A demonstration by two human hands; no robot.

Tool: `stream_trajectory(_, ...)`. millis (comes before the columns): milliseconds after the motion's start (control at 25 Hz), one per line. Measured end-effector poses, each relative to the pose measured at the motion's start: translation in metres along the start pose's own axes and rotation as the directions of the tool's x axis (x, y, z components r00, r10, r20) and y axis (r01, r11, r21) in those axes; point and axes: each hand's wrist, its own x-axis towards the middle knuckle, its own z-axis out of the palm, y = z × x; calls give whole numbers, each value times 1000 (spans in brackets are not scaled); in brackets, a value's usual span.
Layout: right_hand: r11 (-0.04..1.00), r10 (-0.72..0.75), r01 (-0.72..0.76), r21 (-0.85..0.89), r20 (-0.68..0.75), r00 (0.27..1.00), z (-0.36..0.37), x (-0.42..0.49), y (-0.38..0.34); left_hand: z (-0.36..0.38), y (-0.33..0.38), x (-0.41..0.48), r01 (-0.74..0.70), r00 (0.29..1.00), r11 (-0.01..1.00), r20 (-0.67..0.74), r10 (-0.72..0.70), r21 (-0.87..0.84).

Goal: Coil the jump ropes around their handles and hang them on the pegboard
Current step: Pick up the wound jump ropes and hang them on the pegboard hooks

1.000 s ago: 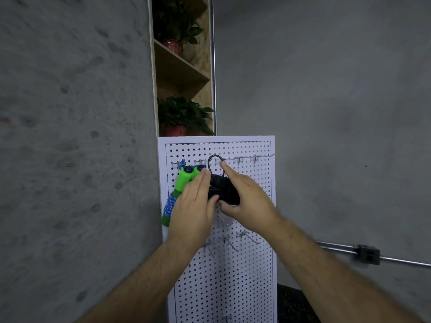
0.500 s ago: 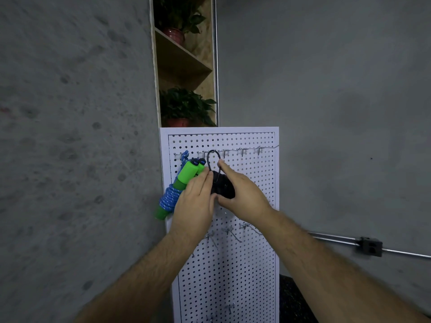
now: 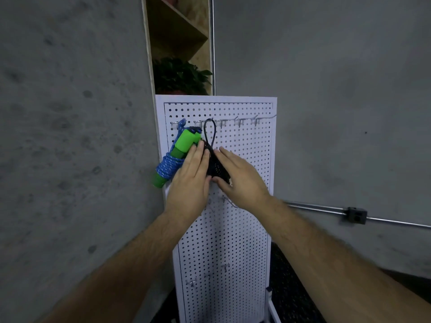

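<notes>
The left forearm (image 3: 130, 259) and right forearm (image 3: 326, 248) reach up and forward, hands side by side. The left hand (image 3: 189, 180) lies flat, fingers straight and together, pointing up. The right hand (image 3: 243, 180) holds the black rope bundle (image 3: 215, 167) between fingers and thumb

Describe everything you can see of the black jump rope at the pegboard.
The black jump rope is a dark, tightly coiled bundle of braided-looking cord; its handles are hidden. One loop of cord rises from it and hangs over a metal hook in the top row of the white pegboard, beside the green-handled rope. The bundle lies against the board. The left hand presses its left side with straight fingers; the right hand cups it, thumb beneath.
</notes>
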Motion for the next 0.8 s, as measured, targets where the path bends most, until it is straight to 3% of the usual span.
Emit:
stream_trajectory(120,999,-4,-3,-50,-127,992,-2,-33,-13,-4,6,-26,-50,998,999,-26,50,8)
stream_trajectory(200,999,20,-24,-30,-129,991,2,-66,-24,-4,12,-55,-80,997,996,-16,80,-33)
stream_trajectory(320,998,61,-61,-8,12,998,28,-132,-34,12,25,-114,-12,988,992,149,31,-128)
stream_trajectory(440,989,139,-146,20,186,973,65,-205,-41,38,40,-189,112,936,976,348,-40,-187)
stream_trajectory(640,932,302,-362,23,504,809,130,-316,-55,93,45,-327,273,761,946,641,-102,-173)
stream_trajectory(720,905,341,-425,6,587,734,158,-362,-62,109,44,-382,340,654,933,743,-145,-118)
stream_trajectory(800,884,359,-466,-27,678,641,184,-404,-69,119,44,-427,411,500,911,841,-207,-20)
